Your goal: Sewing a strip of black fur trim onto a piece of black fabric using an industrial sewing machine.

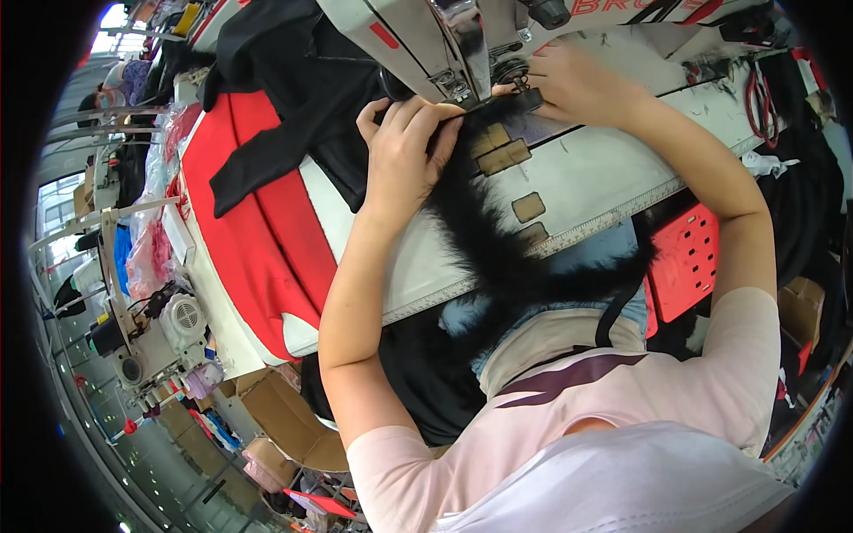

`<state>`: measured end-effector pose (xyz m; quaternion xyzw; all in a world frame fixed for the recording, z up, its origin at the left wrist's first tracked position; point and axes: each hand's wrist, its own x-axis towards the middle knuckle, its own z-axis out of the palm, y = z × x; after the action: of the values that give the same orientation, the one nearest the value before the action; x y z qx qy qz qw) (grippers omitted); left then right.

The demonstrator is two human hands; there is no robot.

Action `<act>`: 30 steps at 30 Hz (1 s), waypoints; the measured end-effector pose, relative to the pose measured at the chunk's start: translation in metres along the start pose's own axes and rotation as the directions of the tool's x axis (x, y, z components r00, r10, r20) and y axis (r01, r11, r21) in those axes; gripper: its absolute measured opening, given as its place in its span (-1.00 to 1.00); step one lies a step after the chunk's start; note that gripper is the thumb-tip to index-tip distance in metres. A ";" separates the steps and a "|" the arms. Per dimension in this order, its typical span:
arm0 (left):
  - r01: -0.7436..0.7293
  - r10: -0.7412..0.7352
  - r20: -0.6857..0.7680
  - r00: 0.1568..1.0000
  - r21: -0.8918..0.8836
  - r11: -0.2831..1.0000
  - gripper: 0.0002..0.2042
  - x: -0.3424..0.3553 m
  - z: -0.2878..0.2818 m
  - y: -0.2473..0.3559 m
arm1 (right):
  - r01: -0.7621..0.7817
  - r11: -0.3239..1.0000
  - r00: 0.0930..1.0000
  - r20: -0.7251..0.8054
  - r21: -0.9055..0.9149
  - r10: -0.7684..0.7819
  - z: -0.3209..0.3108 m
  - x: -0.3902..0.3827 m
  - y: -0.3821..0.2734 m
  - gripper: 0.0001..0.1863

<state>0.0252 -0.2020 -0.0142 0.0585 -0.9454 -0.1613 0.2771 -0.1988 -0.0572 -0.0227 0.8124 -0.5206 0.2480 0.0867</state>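
Observation:
A strip of black fur trim (475, 209) runs from under the sewing machine head (418, 44), over the table's front edge and across my lap. My left hand (404, 147) is left of the needle area, with its thumb and fingers closed on the edge of the fur trim. To the right of the needle, my right hand (573, 84) has its fingers bent close to the presser foot. Machine parts partly hide those fingertips, and what they pinch cannot be made out. Black cloth (284, 98) lies bunched beyond my left hand.
Red fabric (267, 222) spreads over the table's left side. A ruler strip (613, 216) follows the front edge. Red-handled scissors (761, 107) lie at the right. Below the table stand a red perforated plastic piece (684, 262) and, at left, a cardboard box (289, 417).

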 end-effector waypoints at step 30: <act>-0.195 0.122 0.190 0.974 0.437 0.878 -0.65 -0.016 -0.044 -0.026 | 0.115 0.989 0.987 0.120 -0.093 -0.104 0.006 0.005 -0.013 -0.51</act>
<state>0.0633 -0.2356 0.0039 0.0308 -0.9773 0.0826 0.1926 -0.1838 -0.0581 -0.0237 0.8474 -0.4910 0.1694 0.1103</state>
